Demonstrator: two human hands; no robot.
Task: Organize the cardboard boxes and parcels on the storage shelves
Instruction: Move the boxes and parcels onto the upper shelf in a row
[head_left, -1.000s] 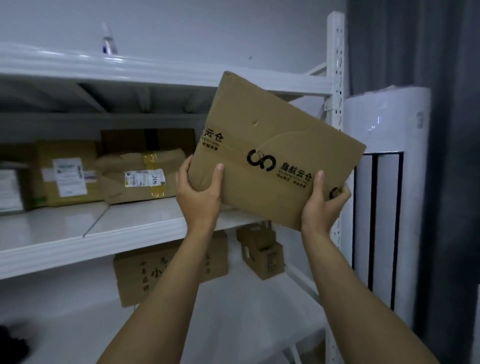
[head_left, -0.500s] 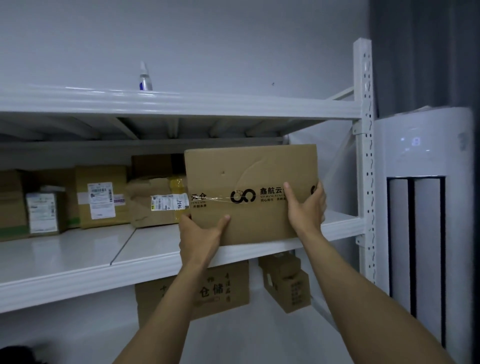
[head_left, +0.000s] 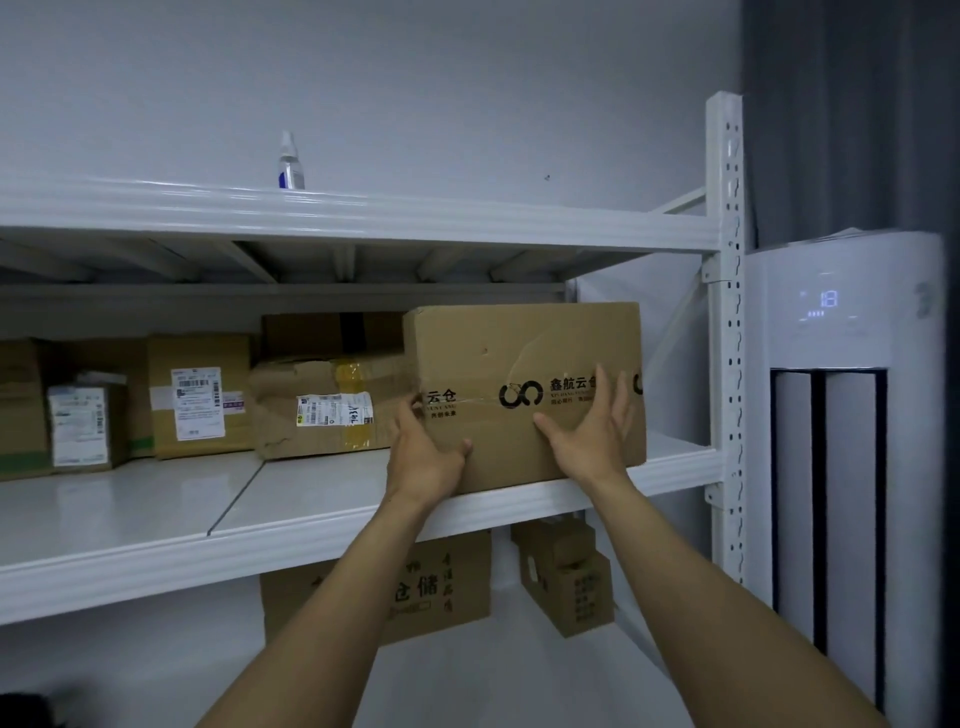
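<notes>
Six boxes (head_left: 524, 364) on the middle shelf (head_left: 311, 514) (perhaps more, left), two below, one bottle (head_left: 291, 166).

Dim, soft, wide-angle edge distortion.

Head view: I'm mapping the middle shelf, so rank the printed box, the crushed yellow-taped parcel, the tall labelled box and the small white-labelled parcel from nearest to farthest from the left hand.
1. Printed box: gripped by the left hand at its left edge.
2. Crushed yellow-taped parcel: just left of the hand.
3. Tall labelled box: further left.
4. Small white-labelled parcel: far left.
</notes>
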